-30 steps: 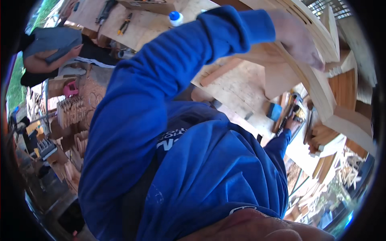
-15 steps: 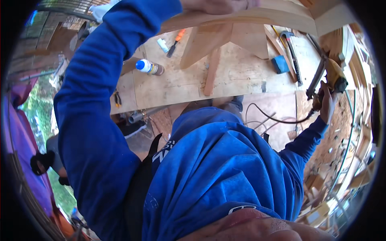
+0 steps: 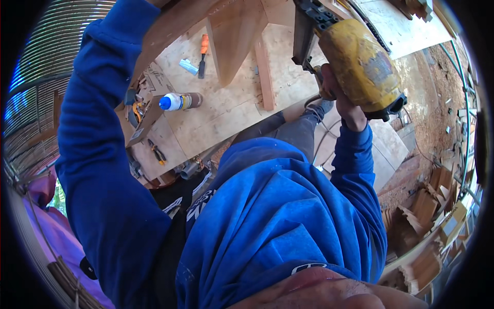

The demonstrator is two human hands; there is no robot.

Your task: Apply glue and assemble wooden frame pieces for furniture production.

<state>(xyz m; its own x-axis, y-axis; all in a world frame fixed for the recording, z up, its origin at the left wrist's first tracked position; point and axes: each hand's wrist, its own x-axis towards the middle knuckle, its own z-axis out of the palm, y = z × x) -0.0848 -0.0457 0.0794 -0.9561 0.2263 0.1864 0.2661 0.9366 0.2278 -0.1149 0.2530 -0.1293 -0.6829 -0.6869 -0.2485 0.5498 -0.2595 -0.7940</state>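
Observation:
My right hand (image 3: 340, 95) grips the handle of a scuffed yellow nail gun (image 3: 360, 64), raised over the bench's right part. The gun's dark nose and magazine point toward the upper edge, close to the pale wooden pieces. My left hand (image 3: 157, 2) barely shows at the top edge, near a long wooden board (image 3: 167, 36); its fingers are hidden. Beneath that board lies a pointed piece of wood (image 3: 234, 41), and a narrow wooden strip (image 3: 264, 77) extends from it toward me.
The plywood bench (image 3: 221, 121) carries an orange-handled chisel (image 3: 203, 56), a glue bottle (image 3: 180, 101) with a blue cap, a cardboard box (image 3: 146, 116) and pliers (image 3: 156, 152). An air hose (image 3: 329, 129) hangs beside my legs. Wood offcuts (image 3: 424, 211) are heaped at the right.
My right hand has brought the nail gun from the far right in toward the bench and up closer. My left arm has shifted left, and the view has turned, with the hand now mostly cut off.

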